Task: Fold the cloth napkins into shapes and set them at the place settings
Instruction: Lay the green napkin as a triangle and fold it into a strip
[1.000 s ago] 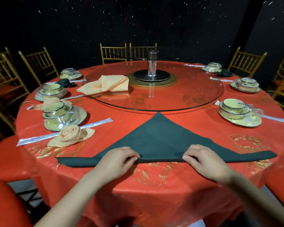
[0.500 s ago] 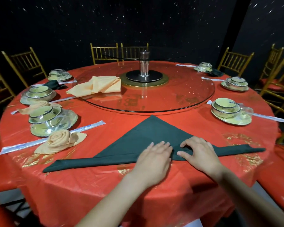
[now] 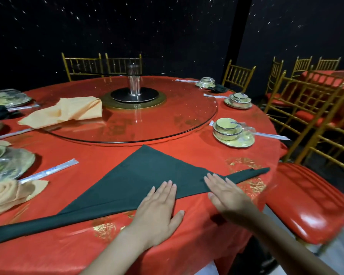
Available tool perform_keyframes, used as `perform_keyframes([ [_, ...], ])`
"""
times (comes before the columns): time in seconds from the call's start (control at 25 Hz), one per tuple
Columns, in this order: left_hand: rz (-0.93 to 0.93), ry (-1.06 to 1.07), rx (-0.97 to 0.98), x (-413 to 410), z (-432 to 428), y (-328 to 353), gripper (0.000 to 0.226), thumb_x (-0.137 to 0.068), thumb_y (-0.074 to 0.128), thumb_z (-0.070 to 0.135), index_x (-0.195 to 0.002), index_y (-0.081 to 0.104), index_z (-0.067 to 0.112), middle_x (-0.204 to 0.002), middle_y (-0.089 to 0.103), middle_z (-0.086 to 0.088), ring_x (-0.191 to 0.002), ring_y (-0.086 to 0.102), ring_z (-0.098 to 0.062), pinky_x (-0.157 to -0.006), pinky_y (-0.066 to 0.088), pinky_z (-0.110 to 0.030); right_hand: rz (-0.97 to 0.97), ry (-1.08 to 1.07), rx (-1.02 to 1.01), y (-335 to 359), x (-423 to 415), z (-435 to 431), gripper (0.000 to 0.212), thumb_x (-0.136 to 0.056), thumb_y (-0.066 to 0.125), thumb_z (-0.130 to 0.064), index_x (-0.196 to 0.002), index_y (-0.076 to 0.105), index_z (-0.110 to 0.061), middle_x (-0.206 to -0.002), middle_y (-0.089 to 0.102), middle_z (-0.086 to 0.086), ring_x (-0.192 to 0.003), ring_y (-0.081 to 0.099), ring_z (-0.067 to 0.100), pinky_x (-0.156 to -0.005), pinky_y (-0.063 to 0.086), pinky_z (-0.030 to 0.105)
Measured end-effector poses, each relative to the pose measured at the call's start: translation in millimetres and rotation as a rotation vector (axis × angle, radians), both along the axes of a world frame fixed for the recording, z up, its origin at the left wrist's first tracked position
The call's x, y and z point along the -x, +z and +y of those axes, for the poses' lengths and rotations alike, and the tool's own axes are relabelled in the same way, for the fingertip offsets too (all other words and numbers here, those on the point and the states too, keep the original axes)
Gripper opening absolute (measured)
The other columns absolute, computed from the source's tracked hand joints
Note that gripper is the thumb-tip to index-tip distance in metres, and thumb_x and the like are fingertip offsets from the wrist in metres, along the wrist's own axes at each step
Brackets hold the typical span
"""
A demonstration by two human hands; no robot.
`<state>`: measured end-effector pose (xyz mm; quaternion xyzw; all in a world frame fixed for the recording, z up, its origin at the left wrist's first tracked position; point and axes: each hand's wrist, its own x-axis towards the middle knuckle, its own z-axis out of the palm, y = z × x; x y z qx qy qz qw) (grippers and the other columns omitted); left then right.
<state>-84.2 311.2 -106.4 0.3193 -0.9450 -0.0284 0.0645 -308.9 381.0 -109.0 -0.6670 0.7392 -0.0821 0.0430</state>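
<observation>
I'm in a banquet hall: round table in red tablecloth (image 3: 187, 245), glass lazy Susan (image 3: 187, 108), gold banquet chairs (image 3: 239, 75), wrapped place settings (image 3: 231, 132).

Folded napkin (image 3: 143, 181) on table's (image 3: 187, 245) near edge, lazy Susan (image 3: 187, 108) behind it w/ loose napkins (image 3: 72, 112) on its L side; rolled napkin (image 3: 8, 193) far L, stacked bowls (image 3: 227, 129) R

A round table (image 3: 187, 235) draped in red cloth stands before a black wall (image 3: 147, 26) flecked with glinting specks. Gold chairs (image 3: 81, 65) line the table's far side. More gold chairs with red seats (image 3: 306, 205) crowd its right, over a pale floor (image 3: 340, 259).
</observation>
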Motion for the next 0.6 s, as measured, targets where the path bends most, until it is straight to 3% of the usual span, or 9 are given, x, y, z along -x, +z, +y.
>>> perform_keyframes([
  [0.08,0.012,-0.013,-0.018,-1.0,1.1,-0.2,0.088,-0.078,-0.011,0.071,-0.151,-0.004,0.022,-0.157,-0.011,-0.001,-0.145,-0.011,-0.014,-0.107,-0.019,-0.025,-0.007,-0.046,-0.014,1.8,10.3,4.4,0.067,-0.088,0.009,-0.049,-0.150,0.013,-0.024,-0.158,0.006,-0.010,-0.142,-0.004,-0.002,-0.112,-0.007,0.020],
  [0.16,0.016,-0.009,-0.027,-1.5,2.2,-0.7,0.089,-0.073,-0.014,0.071,-0.151,0.000,0.029,-0.152,-0.014,0.002,-0.145,-0.009,-0.016,-0.105,-0.022,-0.028,0.012,-0.089,-0.021,1.9,17.7,7.7,0.069,-0.088,0.009,-0.050,-0.151,0.013,-0.023,-0.158,0.007,-0.009,-0.143,-0.001,0.000,-0.113,-0.004,0.021],
  [0.24,-0.005,0.002,0.021,-0.2,-1.8,-3.6,0.083,-0.080,-0.007,0.067,-0.149,0.019,0.029,-0.155,0.005,-0.005,-0.145,0.009,-0.020,-0.110,-0.009,-0.036,0.026,-0.145,0.000,-0.3,26.5,11.2,0.084,-0.077,-0.002,-0.060,-0.151,0.013,-0.023,-0.158,0.008,-0.009,-0.143,0.000,0.000,-0.114,-0.002,0.023],
  [0.32,-0.073,0.059,-0.022,-0.5,0.4,0.2,0.072,-0.092,0.004,0.063,-0.140,0.044,0.026,-0.146,0.040,-0.009,-0.134,0.040,-0.021,-0.108,0.019,-0.042,0.035,-0.209,0.006,-1.9,35.4,15.0,0.094,-0.069,-0.006,-0.066,-0.151,0.014,-0.024,-0.158,0.008,-0.010,-0.143,0.001,-0.001,-0.115,-0.001,0.027],
  [0.36,-0.079,0.064,-0.046,0.2,-0.1,-0.3,0.070,-0.093,0.006,0.061,-0.138,0.047,0.026,-0.143,0.045,-0.008,-0.131,0.043,-0.020,-0.106,0.024,-0.042,0.037,-0.240,0.009,-2.0,38.8,16.8,0.095,-0.069,-0.006,-0.068,-0.151,0.014,-0.024,-0.157,0.009,-0.011,-0.143,0.001,-0.001,-0.115,0.000,0.029],
  [0.48,-0.079,0.037,-0.040,-1.1,-2.2,-2.9,0.068,-0.094,0.007,0.060,-0.139,0.045,0.026,-0.144,0.042,-0.008,-0.132,0.042,-0.018,-0.114,0.021,-0.035,0.065,-0.345,-0.023,-0.9,47.2,18.1,0.082,-0.083,0.007,-0.069,-0.151,0.015,-0.022,-0.158,0.009,-0.008,-0.144,0.003,0.002,-0.117,0.001,0.036],
  [0.6,-0.143,0.024,-0.072,0.8,-3.3,-6.3,0.064,-0.096,0.012,0.057,-0.131,0.055,0.026,-0.131,0.058,-0.006,-0.120,0.055,-0.017,-0.103,0.024,-0.029,0.073,-0.437,-0.083,0.9,57.2,18.0,0.072,-0.093,0.019,-0.062,-0.151,0.010,-0.019,-0.159,0.004,-0.004,-0.145,0.000,0.006,-0.118,0.000,0.039],
])
